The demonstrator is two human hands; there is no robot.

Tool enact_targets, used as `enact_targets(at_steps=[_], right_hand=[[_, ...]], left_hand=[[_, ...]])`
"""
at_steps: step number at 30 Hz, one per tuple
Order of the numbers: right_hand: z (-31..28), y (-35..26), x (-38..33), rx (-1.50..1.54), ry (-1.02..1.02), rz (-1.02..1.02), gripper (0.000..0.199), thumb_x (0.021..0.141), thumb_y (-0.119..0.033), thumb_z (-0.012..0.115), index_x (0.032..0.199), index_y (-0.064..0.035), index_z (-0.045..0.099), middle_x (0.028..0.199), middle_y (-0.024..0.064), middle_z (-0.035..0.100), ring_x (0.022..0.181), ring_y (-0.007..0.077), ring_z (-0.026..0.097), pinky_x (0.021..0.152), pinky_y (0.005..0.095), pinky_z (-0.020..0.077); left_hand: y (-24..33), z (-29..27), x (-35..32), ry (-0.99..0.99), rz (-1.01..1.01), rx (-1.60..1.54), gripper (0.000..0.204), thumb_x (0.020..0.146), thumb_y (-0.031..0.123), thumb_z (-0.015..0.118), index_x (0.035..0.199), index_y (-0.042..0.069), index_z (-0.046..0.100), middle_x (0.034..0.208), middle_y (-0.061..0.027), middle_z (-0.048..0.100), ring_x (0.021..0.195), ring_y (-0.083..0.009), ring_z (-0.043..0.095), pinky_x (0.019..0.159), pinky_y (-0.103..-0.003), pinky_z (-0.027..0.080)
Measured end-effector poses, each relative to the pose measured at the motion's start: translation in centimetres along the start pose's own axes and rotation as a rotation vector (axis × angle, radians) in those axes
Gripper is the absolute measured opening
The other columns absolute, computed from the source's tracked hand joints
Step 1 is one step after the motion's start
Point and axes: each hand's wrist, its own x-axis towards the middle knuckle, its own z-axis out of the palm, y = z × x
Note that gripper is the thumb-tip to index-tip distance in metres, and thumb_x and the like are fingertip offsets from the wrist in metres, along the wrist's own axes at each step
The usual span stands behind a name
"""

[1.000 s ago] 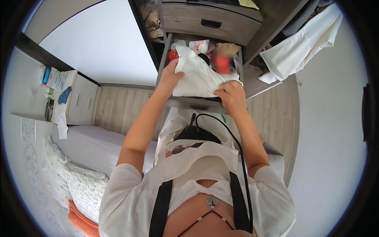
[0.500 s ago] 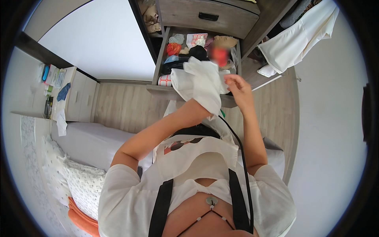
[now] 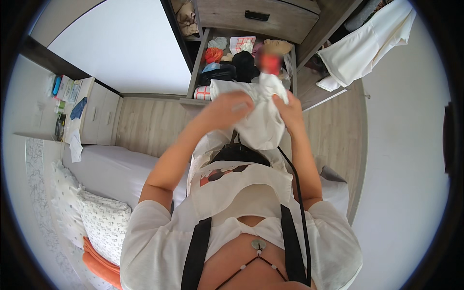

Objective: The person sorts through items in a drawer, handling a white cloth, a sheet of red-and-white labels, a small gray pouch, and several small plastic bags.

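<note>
A crumpled white cloth garment [image 3: 265, 121] hangs between my hands, in front of the open drawer [image 3: 189, 103]. Its upper end stands up over the drawer's contents; its exact kind does not show. My right hand [image 3: 290, 110] pinches the garment's right edge between thumb and fingers. At the garment's left side, my left hand [image 3: 228, 110] is smeared by motion, and its fingertips lie over the fabric. Whether they grip it I cannot make out.
Inside the drawer lie an orange-red cloth bundle [image 3: 213, 55], a black case [image 3: 218, 75] and other folded pieces. A white garment [image 3: 360, 50] hangs at the right. A bed [image 3: 113, 166] is at the left, and a black cable [image 3: 298, 193] runs down my front.
My left hand, covered by the white garment before, has come out of it and moved left. My right hand, loosely raised beside it before, now grips its right edge. The garment hangs lower.
</note>
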Motion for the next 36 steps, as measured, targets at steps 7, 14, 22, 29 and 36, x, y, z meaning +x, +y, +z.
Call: enact_targets(at_steps=[7,14,22,29,36], right_hand=[[-5.5,2.4,-4.4,1.085,0.037,0.112,0.040,0.082,-0.014,0.051,0.120,-0.0013,0.044,0.116,0.0109,0.054,0.105,0.0258,0.052,0.094,0.0373,0.0385],[-7.8,4.2,-6.3,1.087,0.206,0.306,0.038,0.086,-0.016,0.042,0.119,0.0027,0.044,0.117,0.0144,0.053,0.110,0.0270,0.050,0.096,0.0398,0.0392],[-7.8,2.8,-5.2,1.010,0.223,0.254,0.038,0.089,-0.022,0.048,0.118,0.0017,0.045,0.117,0.0128,0.054,0.106,0.0249,0.053,0.092,0.0379,0.0426],[-9.3,1.3,-5.0,1.123,0.105,0.136,0.043,0.090,-0.025,0.048,0.122,0.0016,0.041,0.120,0.0137,0.051,0.109,0.0262,0.050,0.095,0.0393,0.0401],[-11.3,2.0,-4.9,0.932,0.188,0.043,0.044,0.091,-0.026,0.046,0.125,-0.0005,0.038,0.122,0.0122,0.049,0.110,0.0243,0.049,0.095,0.0376,0.0403]], left_hand=[[-2.6,-2.4,1.2,-0.013,-0.126,0.713,0.067,0.070,0.040,0.064,0.123,0.006,0.042,0.115,-0.0162,0.051,0.111,-0.0311,0.043,0.092,-0.038,0.036],[-4.0,-2.5,4.0,-0.152,-0.303,0.777,0.077,0.070,0.055,0.058,0.128,0.008,0.038,0.114,-0.0189,0.050,0.110,-0.0324,0.045,0.091,-0.039,0.036],[-3.6,-0.8,5.8,-0.154,-0.282,0.952,0.058,0.066,0.034,0.063,0.115,0.007,0.048,0.103,-0.0165,0.054,0.095,-0.0307,0.055,0.079,-0.037,0.044],[-4.5,-2.4,4.9,0.241,-0.138,0.375,0.037,0.068,0.012,0.064,0.102,0.002,0.057,0.090,-0.0129,0.060,0.083,-0.0227,0.060,0.073,-0.031,0.047],[-3.0,-6.0,0.1,0.608,-0.270,-0.786,0.035,0.075,0.007,0.062,0.107,-0.004,0.054,0.093,-0.0113,0.061,0.079,-0.0168,0.060,0.070,-0.028,0.049]])
